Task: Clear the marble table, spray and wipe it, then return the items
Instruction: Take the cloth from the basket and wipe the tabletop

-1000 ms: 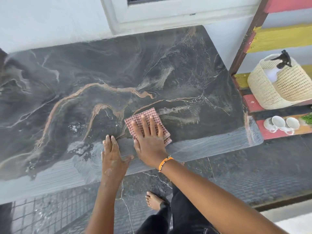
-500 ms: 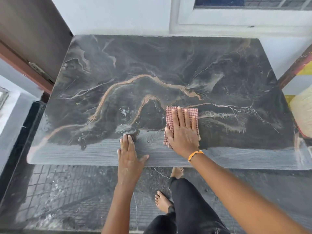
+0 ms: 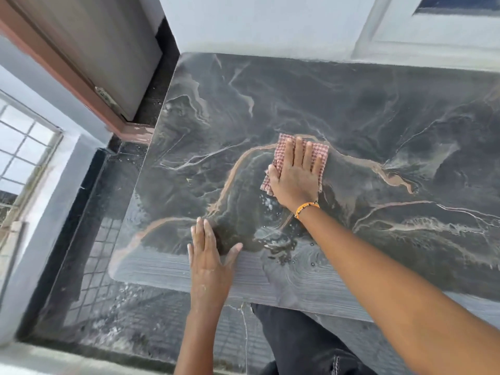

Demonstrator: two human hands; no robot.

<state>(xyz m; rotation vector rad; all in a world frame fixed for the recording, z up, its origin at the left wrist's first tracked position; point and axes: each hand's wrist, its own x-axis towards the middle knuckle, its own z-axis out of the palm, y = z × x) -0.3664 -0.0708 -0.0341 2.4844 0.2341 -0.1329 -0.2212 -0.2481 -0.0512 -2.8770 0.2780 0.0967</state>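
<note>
on the dark grey marble desk [image 3: 351, 109] with its tan and white veins, the right hand [image 3: 296, 180] lay flat with straight fingers spread over a folded red-and-white checked cloth [image 3: 281, 151], pressing it down onto the stone near the middle of the slab. the cloth showed beyond the fingertips and along the thumb side of the hand, its far edge touching a tan vein. an orange beaded bracelet [image 3: 307, 208] circled the right wrist. the left hand [image 3: 209, 255] rested palm down near the front edge of the desk, fingers straight and together, thumb spread out to the side, holding nothing; pale flecks marked its back. the two hands were apart, the left nearer the body and further left. between them the stone carried wet smears and small droplets [image 3: 273, 236], and the front strip of the desk showed fine streaks. below the front edge a leg in black trousers [image 3: 297, 345] stood on the dark speckled floor [image 3: 130, 315]. to the left of the desk a brown-framed door [image 3: 89, 50] stood, with a white grilled window [image 3: 24, 147] further left. behind the desk rose a white wall [image 3: 257, 23].
</note>
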